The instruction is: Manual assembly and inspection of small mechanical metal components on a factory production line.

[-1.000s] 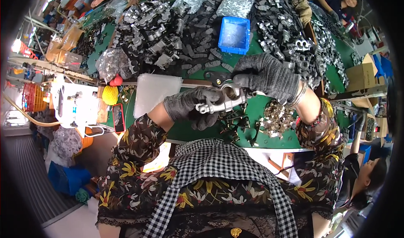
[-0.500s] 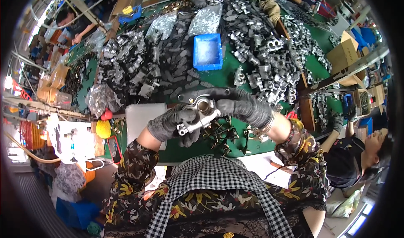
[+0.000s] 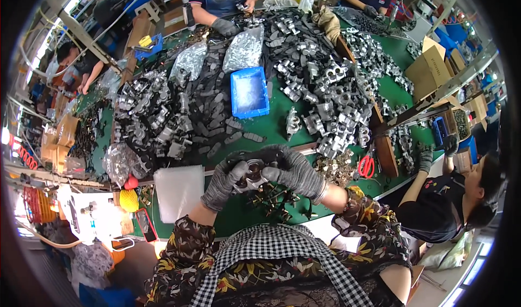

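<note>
Two gloved hands meet just below the centre of the frame over the green table (image 3: 282, 119), both closed around one small metal part (image 3: 251, 172) with a round dark opening. Judging from the heaps, much work remains: grey metal castings (image 3: 331, 103) and flat dark pieces (image 3: 217, 109) fill the upper half of the frame, and only a small scatter of thin metal pieces (image 3: 271, 198) lies directly below the hands.

Left of centre, the left hand (image 3: 223, 183) comes up from the lower edge on a patterned sleeve, wrist bent, its fingers (image 3: 236, 172) curled around the part's left side with the thumb pressed on top. The right hand (image 3: 296, 172) reaches across from the lower right, knuckles up, fingers (image 3: 274, 172) folded over the part's right side; whether they pinch something smaller inside it I cannot tell.

At lower left a white plastic bag (image 3: 179, 190) lies flat; above centre a blue tray (image 3: 249, 91); at right, red-handled scissors (image 3: 367, 166).
</note>
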The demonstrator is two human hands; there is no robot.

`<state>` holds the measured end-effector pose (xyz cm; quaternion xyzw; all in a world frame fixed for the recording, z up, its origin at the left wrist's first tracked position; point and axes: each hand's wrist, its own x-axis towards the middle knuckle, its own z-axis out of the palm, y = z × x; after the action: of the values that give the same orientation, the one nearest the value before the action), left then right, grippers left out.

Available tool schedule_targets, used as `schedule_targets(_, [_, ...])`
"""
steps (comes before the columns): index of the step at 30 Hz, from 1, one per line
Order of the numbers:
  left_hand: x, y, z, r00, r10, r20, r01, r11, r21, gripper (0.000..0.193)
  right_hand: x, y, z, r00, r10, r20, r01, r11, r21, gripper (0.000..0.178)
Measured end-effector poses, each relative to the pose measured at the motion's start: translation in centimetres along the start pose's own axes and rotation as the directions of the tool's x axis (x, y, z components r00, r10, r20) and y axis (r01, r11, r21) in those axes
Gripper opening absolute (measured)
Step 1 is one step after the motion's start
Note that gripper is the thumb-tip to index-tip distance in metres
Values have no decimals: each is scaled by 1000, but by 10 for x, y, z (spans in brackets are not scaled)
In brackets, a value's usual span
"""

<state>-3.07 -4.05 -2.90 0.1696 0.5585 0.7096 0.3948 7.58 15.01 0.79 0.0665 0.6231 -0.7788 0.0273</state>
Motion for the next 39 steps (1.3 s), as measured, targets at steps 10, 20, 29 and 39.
schedule_targets(10, [81, 41, -20, 855, -483, 190, 517, 822, -237, 55, 90, 17, -87, 819, 372, 437, -542, 753, 373, 61])
schedule_targets(20, [66, -24, -55, 922, -306, -235, 275, 949, -156, 49, 340, 14, -243, 748, -9, -663, 135, 981, 139, 52])
schedule_targets(29, [40, -63, -54, 847, -386, -365, 376, 921, -100, 26, 362, 25, -259, 503, -595, -627, -718, 116, -686, 51])
schedule_targets(39, [26, -58, -14, 951, -144, -273, 219, 938, 268, 10, 185, -36, -252, 788, -201, -582, -566, 137, -813, 35])
